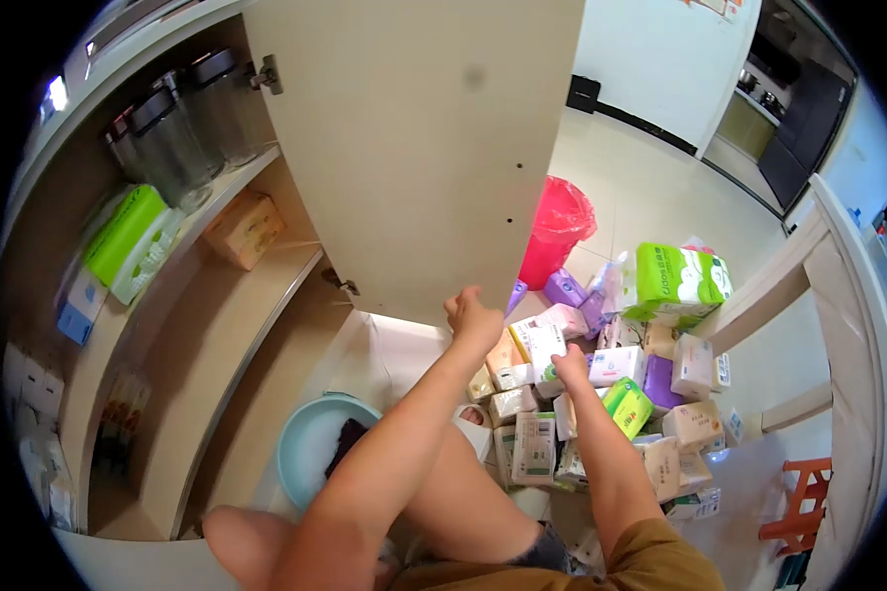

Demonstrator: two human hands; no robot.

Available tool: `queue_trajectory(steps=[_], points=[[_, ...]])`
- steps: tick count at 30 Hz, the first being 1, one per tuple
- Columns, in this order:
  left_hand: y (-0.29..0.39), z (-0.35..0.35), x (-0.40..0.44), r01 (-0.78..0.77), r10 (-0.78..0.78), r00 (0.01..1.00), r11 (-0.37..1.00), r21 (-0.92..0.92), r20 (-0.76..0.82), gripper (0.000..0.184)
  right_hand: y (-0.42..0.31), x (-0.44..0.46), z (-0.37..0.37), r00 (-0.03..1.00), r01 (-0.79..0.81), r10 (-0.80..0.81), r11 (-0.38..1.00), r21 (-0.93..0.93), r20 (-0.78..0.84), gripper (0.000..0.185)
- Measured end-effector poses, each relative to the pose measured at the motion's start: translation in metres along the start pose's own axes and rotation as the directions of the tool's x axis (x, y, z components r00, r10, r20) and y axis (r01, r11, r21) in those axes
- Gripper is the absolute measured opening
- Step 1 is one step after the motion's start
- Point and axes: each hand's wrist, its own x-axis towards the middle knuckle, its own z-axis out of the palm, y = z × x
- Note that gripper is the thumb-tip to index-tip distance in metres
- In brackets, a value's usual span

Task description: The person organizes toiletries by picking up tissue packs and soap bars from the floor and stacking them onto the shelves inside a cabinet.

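Observation:
My right hand grips the edge of a white tissue pack with a yellow edge, tilted above the pile. My left hand is raised at the lower part of the open cabinet door, its fingers curled; whether it touches the door or holds anything is hidden. Below both hands lie many tissue packs in a heap on the floor, among them a beige-and-white one, a green one and a purple one.
On the left, the cabinet shelf bears glass jars and a green tissue pack; an orange pack sits lower. A light-blue basin with a dark cloth stands by my leg. Beyond are a pink bin and an orange stool.

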Motion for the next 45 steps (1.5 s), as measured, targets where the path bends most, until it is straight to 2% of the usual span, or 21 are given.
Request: queue_trajectory(steps=[2, 4, 8, 9, 12, 14, 16, 17, 19, 22, 26, 28, 29, 31, 32, 34, 38, 40, 42, 43, 45], points=[[-0.006, 0.000, 0.003, 0.013, -0.013, 1.000, 1.000, -0.017, -0.019, 0.048, 0.018, 0.020, 0.016, 0.983, -0.104, 0.094, 0.993, 0.058, 0.160, 0.040], [-0.009, -0.002, 0.005, 0.019, -0.019, 1.000, 1.000, -0.016, -0.023, 0.047, 0.027, 0.028, 0.026, 0.976, -0.114, 0.085, 0.984, 0.136, 0.199, 0.042], [-0.007, -0.008, 0.002, 0.028, -0.027, 0.999, 0.999, 0.018, -0.043, 0.048, 0.028, 0.031, 0.025, 0.922, -0.296, 0.208, 0.923, 0.246, 0.328, 0.053], [-0.006, -0.011, 0.001, 0.044, -0.044, 0.999, 0.999, -0.005, -0.028, 0.049, 0.014, 0.023, 0.021, 0.915, -0.375, 0.318, 0.899, 0.228, 0.249, 0.055], [-0.005, -0.016, 0.001, 0.075, -0.075, 0.997, 0.997, -0.001, -0.021, 0.051, 0.010, 0.022, 0.021, 0.879, -0.377, 0.257, 0.890, 0.257, 0.402, 0.057], [0.000, -0.021, -0.004, 0.079, -0.078, 0.997, 0.997, 0.021, -0.023, 0.051, 0.010, 0.022, 0.025, 0.873, -0.358, 0.250, 0.912, 0.202, 0.419, 0.056], [0.000, -0.024, -0.005, 0.082, -0.081, 0.996, 0.996, 0.042, -0.024, 0.052, 0.030, 0.034, 0.047, 0.870, -0.229, 0.036, 0.913, 0.338, 0.492, 0.052], [-0.002, -0.024, -0.004, 0.077, -0.076, 0.997, 0.997, 0.025, -0.032, 0.053, 0.034, 0.036, 0.051, 0.869, -0.226, 0.033, 0.914, 0.338, 0.494, 0.052], [-0.005, -0.025, -0.003, 0.072, -0.071, 0.996, 0.997, 0.009, -0.044, 0.053, 0.030, 0.030, 0.050, 0.763, -0.484, 0.245, 0.830, 0.276, 0.598, 0.044], [-0.005, -0.028, -0.004, 0.070, -0.071, 0.996, 0.997, -0.023, -0.055, 0.052, 0.035, 0.032, 0.058, 0.829, -0.416, 0.194, 0.840, 0.348, 0.524, 0.042], [-0.005, -0.035, -0.007, 0.078, -0.078, 0.994, 0.997, -0.010, -0.070, 0.052, 0.022, 0.029, 0.046, 0.809, -0.431, 0.186, 0.832, 0.350, 0.557, 0.041], [-0.006, -0.040, -0.006, 0.075, -0.074, 0.993, 0.997, 0.005, -0.090, 0.052, -0.014, 0.002, 0.009, 0.880, -0.182, 0.048, 0.953, 0.242, 0.473, 0.042], [-0.007, -0.042, -0.006, 0.095, -0.095, 0.992, 0.995, -0.004, -0.086, 0.051, -0.016, 0.001, 0.007, 0.880, -0.173, 0.039, 0.955, 0.242, 0.474, 0.042], [-0.011, -0.045, -0.006, 0.113, -0.114, 0.990, 0.993, -0.019, -0.087, 0.051, -0.019, 0.000, -0.001, 0.877, 0.163, -0.155, 0.986, 0.022, 0.454, 0.042], [-0.013, -0.047, -0.006, 0.110, -0.110, 0.989, 0.994, -0.007, -0.094, 0.050, -0.022, -0.003, -0.003, 0.878, 0.169, -0.160, 0.985, 0.020, 0.451, 0.042], [-0.019, -0.049, -0.002, 0.106, -0.105, 0.989, 0.994, 0.004, -0.101, 0.049, -0.037, -0.020, -0.014, 0.837, 0.281, -0.306, 0.952, 0.124, 0.454, 0.041], [-0.021, -0.066, -0.008, 0.139, -0.143, 0.988, 0.988, -0.063, -0.062, 0.056, -0.095, -0.070, -0.042, 0.797, 0.148, -0.275, 0.952, 0.268, 0.538, 0.041], [-0.022, -0.072, -0.009, 0.181, -0.185, 0.982, 0.978, -0.105, -0.025, 0.063, -0.114, -0.081, -0.040, 0.730, -0.024, -0.329, 0.863, 0.504, 0.599, 0.042], [-0.029, -0.077, -0.004, 0.236, -0.215, 0.971, 0.929, -0.286, 0.101, 0.067, -0.138, -0.093, -0.039, 0.673, -0.050, -0.396, 0.818, 0.573, 0.624, 0.043], [-0.017, -0.090, -0.014, 0.246, -0.154, 0.956, 0.882, -0.402, 0.248, 0.070, -0.150, -0.097, -0.036, 0.645, -0.081, -0.432, 0.782, 0.618, 0.631, 0.043], [-0.019, -0.106, -0.010, 0.179, -0.091, 0.970, 0.898, -0.402, 0.227, 0.074, -0.171, -0.105, -0.030, 0.612, -0.114, -0.471, 0.743, 0.660, 0.636, 0.043]])
